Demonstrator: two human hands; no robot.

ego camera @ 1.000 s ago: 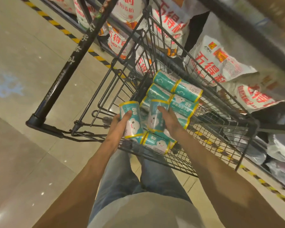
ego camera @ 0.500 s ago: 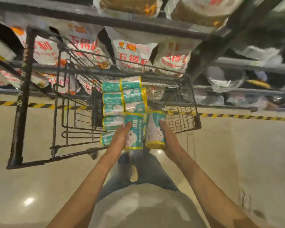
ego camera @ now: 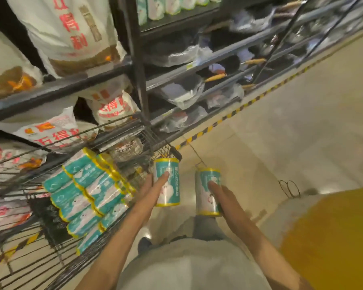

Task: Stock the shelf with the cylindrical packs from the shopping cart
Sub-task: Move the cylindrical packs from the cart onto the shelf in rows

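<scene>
Our left grip (ego camera: 153, 189) grasps one cylindrical pack (ego camera: 167, 182), fingers wrapped round its teal wrapper, the pack upright with its yellow rims at top and bottom. Our right grip (ego camera: 222, 197) grasps a second pack (ego camera: 205, 192) in the same upright way, index finger laid along its side. The two packs hang side by side above the floor (ego camera: 281, 132), apart from each other, with the left one just beside the corner of the shopping cart (ego camera: 155, 141).

Inside the cart, to our left, the remaining packs (ego camera: 88, 195) lie on their sides in stacked rows, touching one another. Beyond the cart stands the dark metal shelf (ego camera: 134, 59), with big white sacks (ego camera: 67, 30) printed in red on its left bays and clear-wrapped dark goods (ego camera: 186, 93) on the right ones. At the top edge, more teal packs (ego camera: 166, 5) already stand on a higher level. A yellow-and-black striped line (ego camera: 228, 116) runs along the shelf's foot.
</scene>
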